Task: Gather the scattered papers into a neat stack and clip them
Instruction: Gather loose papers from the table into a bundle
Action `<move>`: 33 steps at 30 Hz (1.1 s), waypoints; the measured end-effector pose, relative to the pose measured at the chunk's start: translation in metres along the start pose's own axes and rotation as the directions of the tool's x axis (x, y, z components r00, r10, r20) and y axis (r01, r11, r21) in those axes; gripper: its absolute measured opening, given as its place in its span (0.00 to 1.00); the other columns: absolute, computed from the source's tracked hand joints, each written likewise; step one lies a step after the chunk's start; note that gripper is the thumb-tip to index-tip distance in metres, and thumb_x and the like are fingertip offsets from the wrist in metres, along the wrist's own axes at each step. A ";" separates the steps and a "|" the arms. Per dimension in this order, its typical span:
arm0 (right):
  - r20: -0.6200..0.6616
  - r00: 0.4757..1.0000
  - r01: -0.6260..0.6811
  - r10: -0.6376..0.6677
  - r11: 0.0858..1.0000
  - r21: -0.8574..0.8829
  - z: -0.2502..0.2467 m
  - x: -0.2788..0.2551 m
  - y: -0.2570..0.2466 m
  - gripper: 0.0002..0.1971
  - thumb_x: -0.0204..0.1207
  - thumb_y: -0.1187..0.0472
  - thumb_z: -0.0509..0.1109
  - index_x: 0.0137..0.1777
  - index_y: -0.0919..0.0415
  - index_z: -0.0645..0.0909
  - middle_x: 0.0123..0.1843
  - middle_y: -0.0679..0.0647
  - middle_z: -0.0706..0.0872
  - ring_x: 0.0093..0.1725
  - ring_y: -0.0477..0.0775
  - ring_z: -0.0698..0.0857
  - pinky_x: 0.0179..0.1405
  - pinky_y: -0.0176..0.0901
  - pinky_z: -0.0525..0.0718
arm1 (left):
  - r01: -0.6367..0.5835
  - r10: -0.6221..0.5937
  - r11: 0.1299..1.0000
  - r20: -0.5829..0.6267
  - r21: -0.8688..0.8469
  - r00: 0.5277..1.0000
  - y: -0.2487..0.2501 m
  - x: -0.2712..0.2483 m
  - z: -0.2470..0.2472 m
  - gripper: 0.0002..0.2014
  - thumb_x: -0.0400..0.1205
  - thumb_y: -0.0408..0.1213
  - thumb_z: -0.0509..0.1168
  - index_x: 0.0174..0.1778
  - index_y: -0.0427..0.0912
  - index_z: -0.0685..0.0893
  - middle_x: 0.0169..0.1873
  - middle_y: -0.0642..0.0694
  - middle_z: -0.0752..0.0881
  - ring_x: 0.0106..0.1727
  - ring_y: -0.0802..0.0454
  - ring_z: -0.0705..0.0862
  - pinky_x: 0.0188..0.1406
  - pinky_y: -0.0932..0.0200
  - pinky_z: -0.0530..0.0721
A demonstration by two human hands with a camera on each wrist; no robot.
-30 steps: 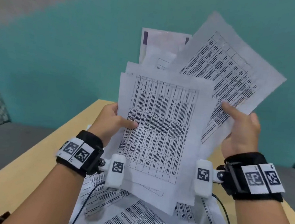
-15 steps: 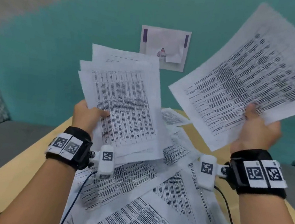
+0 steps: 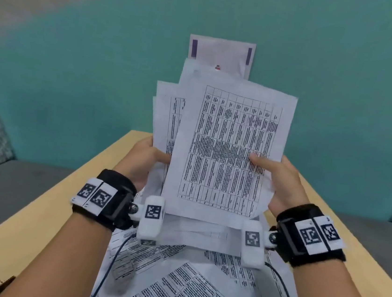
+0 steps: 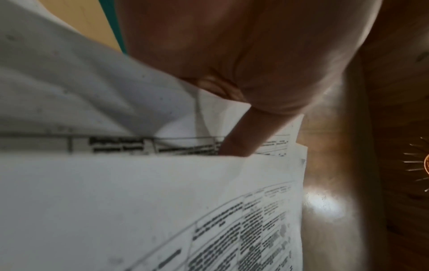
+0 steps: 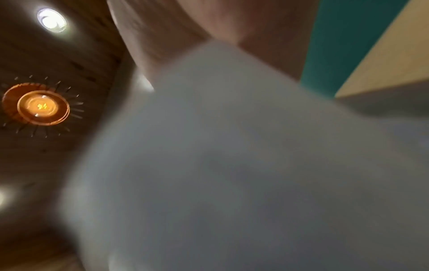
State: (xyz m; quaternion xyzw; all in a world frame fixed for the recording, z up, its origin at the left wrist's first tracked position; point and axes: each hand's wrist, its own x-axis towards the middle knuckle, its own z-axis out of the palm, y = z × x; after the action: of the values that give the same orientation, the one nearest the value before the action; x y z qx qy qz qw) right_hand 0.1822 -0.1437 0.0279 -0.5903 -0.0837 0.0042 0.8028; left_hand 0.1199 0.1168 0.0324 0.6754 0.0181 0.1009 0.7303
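White papers (image 3: 226, 151) printed with black gridded tables. Worktop (image 3: 43, 216) pale tan wood. Wall (image 3: 75, 85) teal. Wristbands (image 3: 108, 199) black, carrying black-and-white square-coded tags.

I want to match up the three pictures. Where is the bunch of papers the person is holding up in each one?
Head: the held papers stand upright in the middle, between the left hand and the right hand.
Left wrist: they fill the left and lower part, with the thumb pressed on them.
Right wrist: a blurred grey-white sheet covers the middle and bottom.
Shared landmark: the teal wall.
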 end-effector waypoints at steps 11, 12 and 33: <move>-0.091 0.978 0.170 -0.187 0.971 -0.167 0.007 -0.003 0.001 0.13 0.70 0.70 0.81 0.55 0.64 0.89 0.52 0.56 0.94 0.54 0.60 0.93 0.63 0.64 0.87 | -0.027 0.021 0.995 -0.058 -0.097 0.998 0.006 0.000 0.007 0.25 0.82 0.54 0.73 0.71 0.45 0.87 0.67 0.46 0.90 0.72 0.45 0.86 0.77 0.38 0.77; -0.105 0.965 0.217 -0.240 0.957 -0.195 0.010 -0.003 0.002 0.12 0.70 0.69 0.82 0.53 0.63 0.89 0.50 0.54 0.94 0.53 0.57 0.93 0.62 0.61 0.88 | -0.070 0.065 0.997 -0.108 -0.043 0.992 0.007 0.000 0.009 0.18 0.81 0.46 0.76 0.65 0.44 0.89 0.61 0.47 0.93 0.66 0.46 0.89 0.73 0.40 0.82; -0.079 0.990 0.099 -0.120 0.968 -0.232 0.013 -0.001 0.021 0.25 0.74 0.64 0.80 0.68 0.54 0.77 0.59 0.53 0.89 0.58 0.52 0.89 0.54 0.44 0.83 | -0.189 0.150 0.981 -0.412 -0.054 0.899 0.000 0.006 0.013 0.15 0.82 0.23 0.71 0.63 0.40 0.85 0.50 0.49 0.91 0.52 0.50 0.90 0.54 0.56 0.87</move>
State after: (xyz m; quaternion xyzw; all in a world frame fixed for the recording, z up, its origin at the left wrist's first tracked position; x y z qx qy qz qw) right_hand 0.1808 -0.1248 0.0119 -0.6722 -0.0791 -0.0771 0.7320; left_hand 0.1275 0.1052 0.0342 0.6044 0.1055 0.3028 0.7293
